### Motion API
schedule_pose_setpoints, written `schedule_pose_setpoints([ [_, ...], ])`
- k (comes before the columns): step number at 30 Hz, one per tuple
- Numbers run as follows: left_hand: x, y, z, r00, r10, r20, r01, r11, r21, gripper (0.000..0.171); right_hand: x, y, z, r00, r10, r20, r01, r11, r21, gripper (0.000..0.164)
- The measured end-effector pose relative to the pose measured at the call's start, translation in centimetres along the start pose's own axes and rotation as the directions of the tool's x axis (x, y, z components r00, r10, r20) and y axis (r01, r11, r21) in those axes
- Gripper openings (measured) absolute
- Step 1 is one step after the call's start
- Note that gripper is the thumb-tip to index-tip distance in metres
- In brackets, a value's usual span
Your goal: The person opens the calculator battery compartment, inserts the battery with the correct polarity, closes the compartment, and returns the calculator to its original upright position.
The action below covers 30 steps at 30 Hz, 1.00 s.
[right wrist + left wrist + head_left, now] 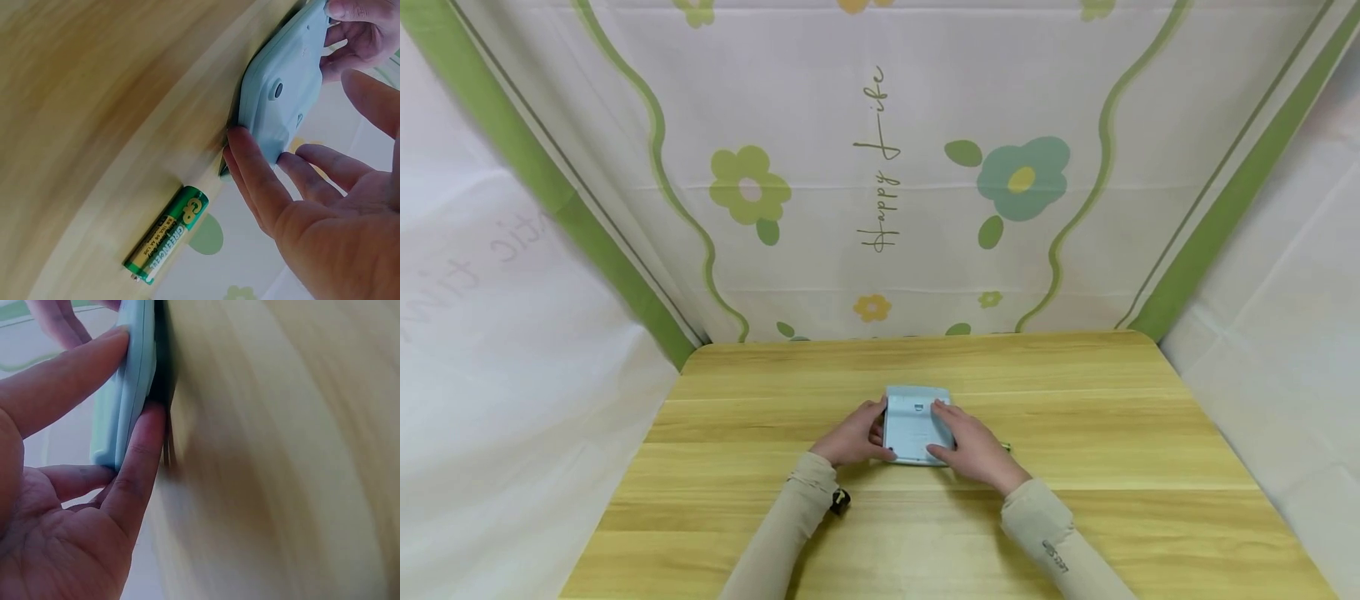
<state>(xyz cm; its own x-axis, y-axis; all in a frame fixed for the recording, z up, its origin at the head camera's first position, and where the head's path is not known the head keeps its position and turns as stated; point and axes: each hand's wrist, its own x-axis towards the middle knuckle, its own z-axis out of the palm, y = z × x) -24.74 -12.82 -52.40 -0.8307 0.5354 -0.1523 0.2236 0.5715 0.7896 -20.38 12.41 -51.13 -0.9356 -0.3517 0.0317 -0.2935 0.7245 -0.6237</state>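
Note:
A light-blue, flat, calculator-like device is held over the table with its back side up. A small dark round foot shows on it. My left hand pinches its left edge, thumb on the upper face and fingers at the side and underneath, as the left wrist view shows. My right hand is at the right side, its fairly straight fingers touching the edge and back. In the right wrist view, that thumb appears apart from the surface. The device's front is hidden.
A green and gold GP Greencell battery lies on the wooden table, right of the device and partly hidden by my right hand in the head view. A small black object shows by my left wrist. Patterned white curtains surround the table.

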Motion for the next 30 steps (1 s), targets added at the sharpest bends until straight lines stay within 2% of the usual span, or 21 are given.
schedule_pose_setpoints([
  [8, 0.18, 0.19, 0.32, 1.0, -0.008, -0.015, 0.008, 0.999, 0.052, 0.101, -0.08, 0.33, 0.08, 1.0, 0.001, 0.0, -0.001, 1.0, -0.011, 0.067],
  [20, 0.26, 0.27, 0.82, 1.0, -0.006, -0.029, 0.008, 0.997, 0.083, 0.106, -0.17, 0.27, -0.24, 1.0, 0.022, 0.007, -0.022, 1.0, -0.009, 0.066],
  [30, 0.45, 0.6, 0.94, 0.999, -0.007, -0.037, 0.013, 0.987, 0.162, 0.109, -0.2, 0.37, -0.6, 1.0, 0.026, 0.012, -0.026, 0.999, -0.021, 0.066],
])
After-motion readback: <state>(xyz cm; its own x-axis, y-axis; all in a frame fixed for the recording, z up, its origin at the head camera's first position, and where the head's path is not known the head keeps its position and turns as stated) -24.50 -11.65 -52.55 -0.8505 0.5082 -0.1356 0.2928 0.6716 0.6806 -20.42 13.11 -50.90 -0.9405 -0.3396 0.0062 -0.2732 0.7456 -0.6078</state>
